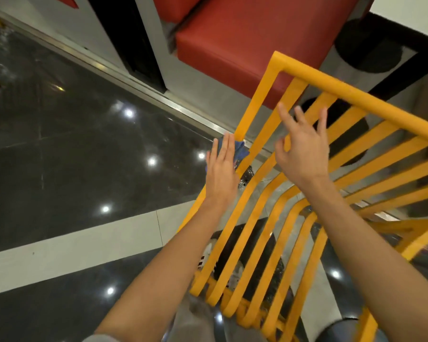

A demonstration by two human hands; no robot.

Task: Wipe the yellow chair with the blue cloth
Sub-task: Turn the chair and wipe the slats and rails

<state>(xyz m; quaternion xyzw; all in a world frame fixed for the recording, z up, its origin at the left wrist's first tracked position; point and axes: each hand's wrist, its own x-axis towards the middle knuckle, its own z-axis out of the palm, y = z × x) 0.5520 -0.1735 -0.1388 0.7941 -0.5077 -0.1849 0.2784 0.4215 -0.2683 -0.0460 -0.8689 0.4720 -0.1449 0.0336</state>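
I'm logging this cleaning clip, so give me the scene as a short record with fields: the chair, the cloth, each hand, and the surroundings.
chair: yellow chair, slatted
cloth: blue cloth, against the chair's outer left bar
left hand: left hand, fingers straight, pressing the cloth to the bar
right hand: right hand, fingers spread over the slats, holding nothing
surroundings: red seat beyond the chair; glossy dark floor
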